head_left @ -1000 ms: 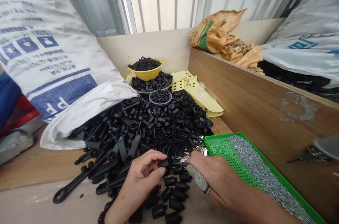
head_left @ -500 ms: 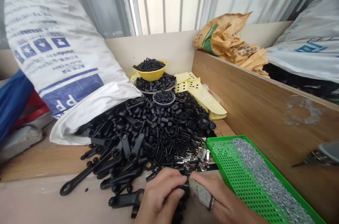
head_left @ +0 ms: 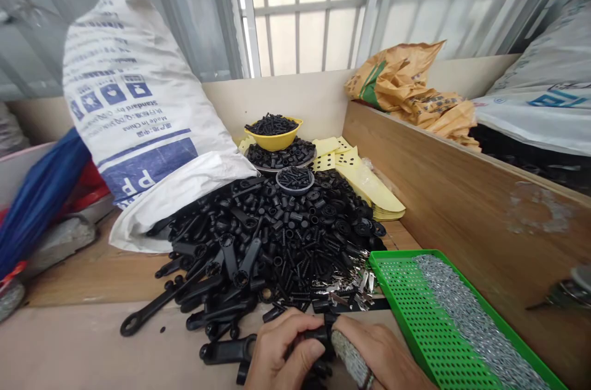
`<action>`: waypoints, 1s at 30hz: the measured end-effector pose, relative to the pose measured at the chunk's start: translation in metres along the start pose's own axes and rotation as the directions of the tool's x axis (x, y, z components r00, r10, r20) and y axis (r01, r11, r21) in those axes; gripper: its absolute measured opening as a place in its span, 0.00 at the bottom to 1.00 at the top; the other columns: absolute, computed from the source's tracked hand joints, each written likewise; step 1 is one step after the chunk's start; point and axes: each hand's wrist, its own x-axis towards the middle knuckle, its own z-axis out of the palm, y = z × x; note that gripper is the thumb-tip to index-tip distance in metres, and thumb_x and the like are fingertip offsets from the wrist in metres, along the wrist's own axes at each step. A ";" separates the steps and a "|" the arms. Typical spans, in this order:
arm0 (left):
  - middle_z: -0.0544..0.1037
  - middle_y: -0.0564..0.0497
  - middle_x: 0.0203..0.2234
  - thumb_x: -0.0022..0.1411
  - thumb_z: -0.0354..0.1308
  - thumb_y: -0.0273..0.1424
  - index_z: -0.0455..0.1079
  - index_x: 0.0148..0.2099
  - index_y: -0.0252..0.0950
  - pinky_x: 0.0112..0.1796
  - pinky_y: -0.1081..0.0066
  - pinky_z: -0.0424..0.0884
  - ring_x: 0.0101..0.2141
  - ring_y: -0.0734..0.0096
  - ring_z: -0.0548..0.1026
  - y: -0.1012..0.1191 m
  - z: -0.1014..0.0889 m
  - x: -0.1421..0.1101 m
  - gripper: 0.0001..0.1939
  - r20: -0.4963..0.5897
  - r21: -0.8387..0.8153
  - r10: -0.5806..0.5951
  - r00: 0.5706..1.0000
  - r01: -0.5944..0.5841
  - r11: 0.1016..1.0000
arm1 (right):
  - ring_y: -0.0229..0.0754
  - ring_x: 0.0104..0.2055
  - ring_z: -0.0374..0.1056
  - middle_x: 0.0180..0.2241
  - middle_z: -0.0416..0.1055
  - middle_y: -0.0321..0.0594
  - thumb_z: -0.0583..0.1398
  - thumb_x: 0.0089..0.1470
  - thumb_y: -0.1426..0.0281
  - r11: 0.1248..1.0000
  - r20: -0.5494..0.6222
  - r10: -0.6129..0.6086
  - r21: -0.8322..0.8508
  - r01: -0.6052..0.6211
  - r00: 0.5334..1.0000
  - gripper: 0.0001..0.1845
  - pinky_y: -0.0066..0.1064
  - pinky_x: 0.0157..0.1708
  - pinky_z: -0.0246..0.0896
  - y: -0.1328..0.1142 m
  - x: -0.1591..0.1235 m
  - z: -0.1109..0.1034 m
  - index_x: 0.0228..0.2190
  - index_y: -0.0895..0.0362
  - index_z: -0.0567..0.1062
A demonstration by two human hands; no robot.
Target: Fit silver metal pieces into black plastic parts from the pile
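My left hand [head_left: 284, 350] is closed around a short black plastic part [head_left: 318, 334], thumb and forefinger pinching it. My right hand [head_left: 381, 347] is closed against the same part from the other side. A grey speckled wrap [head_left: 351, 358] covers a digit of the right hand. Just beyond both hands spreads a heap of black plastic parts [head_left: 295, 218], with long handles, short tubes and screw-like pieces. Small shiny metal clips [head_left: 364, 282] lie at its near right edge. A black lever-shaped handle [head_left: 228, 350] rests beside my left hand.
On the right stands a green perforated tray [head_left: 406, 304] with small metal pins, below a wooden partition [head_left: 425, 162]. A screwdriver-like tool [head_left: 567, 294] juts in there. A white sack [head_left: 152, 113] leans at left. A yellow bowl [head_left: 274, 141] and yellow cards [head_left: 364, 178] are behind.
The view has shifted, so the scene sits slightly lower and further right. Both hands stay together on the black part, which now shows more between them.
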 end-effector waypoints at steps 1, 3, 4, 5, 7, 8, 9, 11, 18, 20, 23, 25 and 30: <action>0.76 0.49 0.27 0.63 0.55 0.34 0.74 0.43 0.38 0.29 0.75 0.69 0.28 0.68 0.74 0.000 0.001 -0.001 0.10 -0.025 -0.011 0.044 0.999 -0.044 0.999 | 0.43 0.28 0.64 0.26 0.68 0.40 0.48 0.57 0.57 0.999 0.009 0.014 0.041 -0.014 1.000 0.18 0.30 0.29 0.59 0.003 -0.002 0.002 0.34 0.56 0.69; 0.76 0.48 0.29 0.64 0.53 0.33 0.72 0.44 0.37 0.30 0.74 0.69 0.29 0.68 0.74 0.000 0.004 -0.002 0.09 -0.092 -0.004 0.170 0.981 -0.171 0.985 | 0.43 0.28 0.63 0.25 0.67 0.39 0.50 0.55 0.55 0.986 0.026 0.079 0.144 -0.082 0.997 0.17 0.29 0.28 0.60 0.010 -0.005 0.009 0.32 0.55 0.70; 0.76 0.47 0.29 0.65 0.52 0.32 0.71 0.45 0.37 0.30 0.74 0.70 0.29 0.68 0.74 0.000 0.005 -0.001 0.10 -0.123 0.024 0.241 0.963 -0.240 0.970 | 0.42 0.27 0.63 0.24 0.67 0.38 0.51 0.55 0.55 0.974 0.034 0.122 0.188 -0.126 0.992 0.17 0.29 0.27 0.59 0.013 -0.007 0.013 0.30 0.54 0.70; 0.76 0.46 0.29 0.65 0.51 0.32 0.70 0.46 0.37 0.30 0.74 0.70 0.29 0.67 0.74 0.000 0.005 -0.001 0.10 -0.135 0.069 0.309 0.941 -0.302 0.951 | 0.41 0.26 0.62 0.23 0.65 0.37 0.53 0.54 0.54 0.958 0.044 0.168 0.230 -0.173 0.985 0.17 0.29 0.25 0.59 0.015 -0.008 0.017 0.29 0.54 0.70; 0.76 0.45 0.28 0.66 0.50 0.33 0.70 0.46 0.35 0.30 0.73 0.71 0.29 0.67 0.74 0.002 0.004 0.001 0.11 -0.110 0.176 0.416 0.903 -0.394 0.902 | 0.39 0.23 0.60 0.21 0.63 0.35 0.53 0.54 0.55 0.914 0.067 0.258 0.307 -0.266 0.964 0.16 0.27 0.22 0.56 0.018 -0.009 0.022 0.26 0.54 0.69; 0.77 0.44 0.28 0.66 0.49 0.33 0.70 0.45 0.35 0.30 0.73 0.71 0.28 0.67 0.74 0.002 0.003 0.001 0.11 -0.086 0.213 0.447 0.890 -0.422 0.881 | 0.39 0.22 0.60 0.20 0.61 0.34 0.53 0.55 0.56 0.901 0.072 0.282 0.322 -0.290 0.957 0.16 0.27 0.21 0.55 0.017 -0.009 0.022 0.25 0.55 0.68; 0.77 0.44 0.28 0.67 0.49 0.34 0.70 0.45 0.35 0.29 0.73 0.71 0.27 0.66 0.74 0.004 0.001 0.002 0.12 -0.067 0.230 0.463 0.884 -0.437 0.869 | 0.38 0.22 0.60 0.20 0.61 0.34 0.53 0.55 0.58 0.901 0.080 0.287 0.315 -0.297 0.955 0.15 0.26 0.21 0.55 0.015 -0.009 0.021 0.24 0.55 0.67; 0.77 0.44 0.28 0.67 0.49 0.34 0.70 0.44 0.35 0.29 0.73 0.71 0.27 0.66 0.74 0.006 -0.001 0.001 0.11 -0.052 0.197 0.432 0.900 -0.415 0.888 | 0.39 0.24 0.61 0.21 0.63 0.34 0.53 0.56 0.62 0.944 0.087 0.222 0.230 -0.237 0.971 0.12 0.26 0.23 0.55 0.011 -0.008 0.015 0.25 0.55 0.65; 0.78 0.47 0.27 0.64 0.53 0.37 0.74 0.41 0.35 0.30 0.73 0.69 0.28 0.67 0.75 0.004 0.001 -0.011 0.13 0.017 0.005 0.010 1.000 -0.010 1.000 | 0.41 0.22 0.64 0.23 0.66 0.39 0.44 0.61 0.66 0.924 -0.099 -0.293 -0.284 0.255 0.951 0.13 0.29 0.20 0.50 0.021 -0.007 0.019 0.29 0.55 0.63; 0.78 0.48 0.27 0.63 0.54 0.39 0.75 0.40 0.36 0.30 0.73 0.69 0.28 0.66 0.75 0.003 0.002 -0.014 0.13 0.008 -0.007 -0.056 0.998 0.056 0.998 | 0.40 0.20 0.62 0.22 0.65 0.39 0.42 0.61 0.65 0.920 -0.115 -0.317 -0.278 0.276 0.942 0.16 0.29 0.19 0.50 0.015 -0.003 0.017 0.27 0.55 0.62; 0.78 0.49 0.28 0.62 0.55 0.37 0.75 0.39 0.37 0.30 0.73 0.69 0.29 0.66 0.75 0.004 0.002 -0.014 0.11 -0.017 -0.017 -0.112 0.994 0.112 0.994 | 0.38 0.22 0.62 0.22 0.65 0.37 0.43 0.59 0.61 0.990 0.028 -0.139 0.010 0.138 0.990 0.15 0.27 0.21 0.53 -0.007 0.005 0.003 0.27 0.54 0.61; 0.77 0.49 0.29 0.63 0.54 0.35 0.73 0.40 0.37 0.31 0.73 0.69 0.30 0.67 0.75 0.006 0.001 -0.012 0.09 -0.020 -0.019 -0.049 0.999 0.048 0.999 | 0.37 0.22 0.58 0.20 0.60 0.34 0.44 0.57 0.62 0.985 0.048 -0.027 0.174 0.018 0.998 0.14 0.27 0.22 0.53 -0.021 0.009 -0.004 0.24 0.54 0.59; 0.77 0.44 0.34 0.65 0.49 0.24 0.67 0.47 0.37 0.36 0.69 0.71 0.34 0.65 0.74 0.005 -0.001 -0.009 0.10 0.039 0.129 0.263 0.964 -0.266 0.955 | 0.34 0.17 0.49 0.16 0.52 0.29 0.50 0.48 0.59 0.664 0.223 0.408 0.593 -0.455 0.885 0.13 0.24 0.15 0.51 -0.024 0.006 0.004 0.20 0.54 0.59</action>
